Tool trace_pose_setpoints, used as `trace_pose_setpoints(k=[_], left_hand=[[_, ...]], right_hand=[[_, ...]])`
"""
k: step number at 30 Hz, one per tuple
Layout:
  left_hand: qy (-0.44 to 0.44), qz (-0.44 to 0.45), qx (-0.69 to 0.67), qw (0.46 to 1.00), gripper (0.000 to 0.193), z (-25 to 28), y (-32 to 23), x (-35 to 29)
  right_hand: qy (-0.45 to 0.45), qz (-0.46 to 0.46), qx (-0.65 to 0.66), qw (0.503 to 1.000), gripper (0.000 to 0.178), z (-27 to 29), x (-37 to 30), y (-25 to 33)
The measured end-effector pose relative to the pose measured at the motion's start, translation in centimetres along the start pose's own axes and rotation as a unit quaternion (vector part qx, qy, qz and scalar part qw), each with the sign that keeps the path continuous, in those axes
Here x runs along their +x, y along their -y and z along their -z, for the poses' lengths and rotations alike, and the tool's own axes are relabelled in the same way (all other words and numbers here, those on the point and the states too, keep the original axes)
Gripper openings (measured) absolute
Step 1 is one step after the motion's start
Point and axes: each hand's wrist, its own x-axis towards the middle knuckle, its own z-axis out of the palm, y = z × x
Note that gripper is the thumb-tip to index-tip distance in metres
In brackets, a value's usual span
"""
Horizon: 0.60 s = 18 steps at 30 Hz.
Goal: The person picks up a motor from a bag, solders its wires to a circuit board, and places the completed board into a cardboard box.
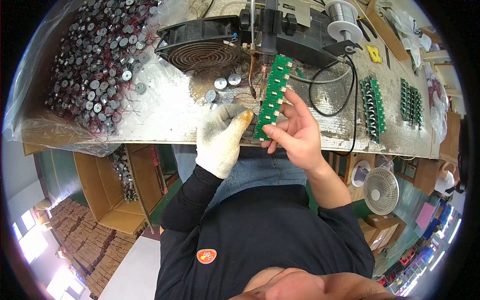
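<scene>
My bare right hand (298, 131) grips a long green circuit board strip (273, 93) by its near end, thumb on its face and fingers behind. The strip stands tilted over the table edge, with a row of small white parts on it. My left hand (220, 140), in a white glove with stained fingertips, is pinched closed beside the strip's lower end; what lies in the pinch is hidden. Beyond the glove lie a few small round metal parts (211, 96) with thin red wires running toward the strip. A soldering tip (252, 90) points down just left of the strip.
A plastic-lined heap of round metal parts (97, 75) fills the table's left. At the back stand a black fan (200, 55) and a solder wire spool (343, 17). A black cable (354, 100) loops over the front edge. More green boards (372, 107) lie at right.
</scene>
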Motion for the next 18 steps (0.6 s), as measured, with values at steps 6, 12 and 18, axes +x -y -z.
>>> trace_pose_setpoints(k=[6,12,18], left_hand=[[0.001,-0.019,-0.018,1.0,0.014,-0.21,-0.61,-0.17],[-0.003,-0.026,0.031,0.999,0.012,-0.38,-0.72,0.26],[-0.025,-0.038,0.033,0.998,0.012,-0.49,-0.2,0.64]], right_hand=[[0.002,-0.002,0.003,1.0,0.075,0.04,-0.16,-0.26],[0.004,-0.004,0.003,1.0,0.076,0.01,-0.2,-0.13],[0.001,-0.005,0.005,1.0,0.076,-0.05,-0.05,-0.1]])
